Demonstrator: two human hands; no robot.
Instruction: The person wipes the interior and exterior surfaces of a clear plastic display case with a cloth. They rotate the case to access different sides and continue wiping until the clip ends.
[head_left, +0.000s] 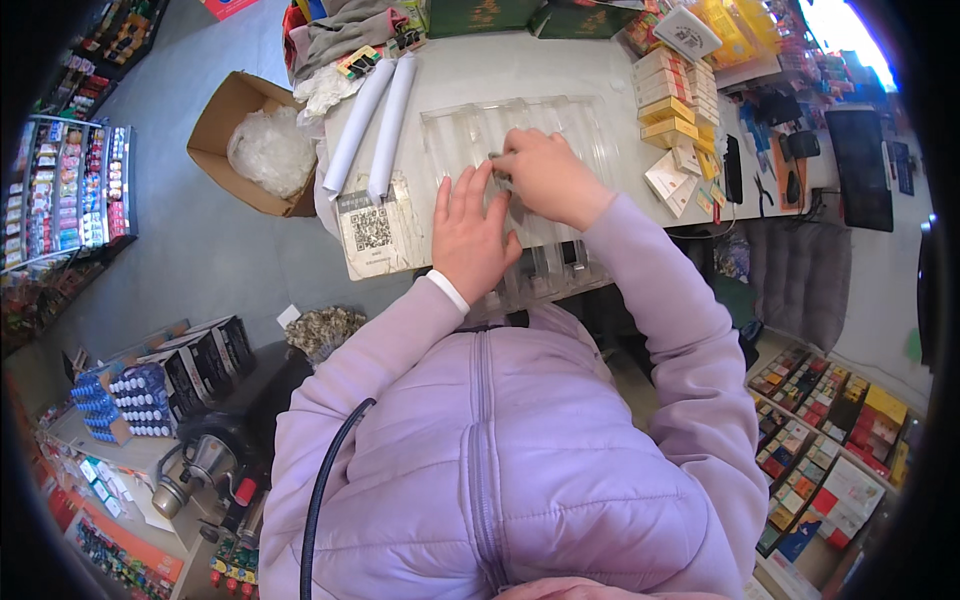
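Observation:
A clear plastic tray with long parallel channels (457, 124) lies on the white table and reaches over its near edge. My left hand (472, 236) rests flat on it, fingers spread and pointing away from me. Just right of those fingertips, my right hand (546, 176) is bent down over the tray, its fingers closed on a small dark thing (496, 159) too hidden to name. Two white paper rolls (394, 124) lie left of the tray. Beside my left hand is a worn card with a printed code (390, 240).
Small boxes (664, 120) are stacked at the right, near a black phone (733, 169) and pliers (763, 193). An open cardboard box (225, 176) holding clear plastic stands left of the table (585, 60). Grey cloth (341, 34) lies at the far left corner.

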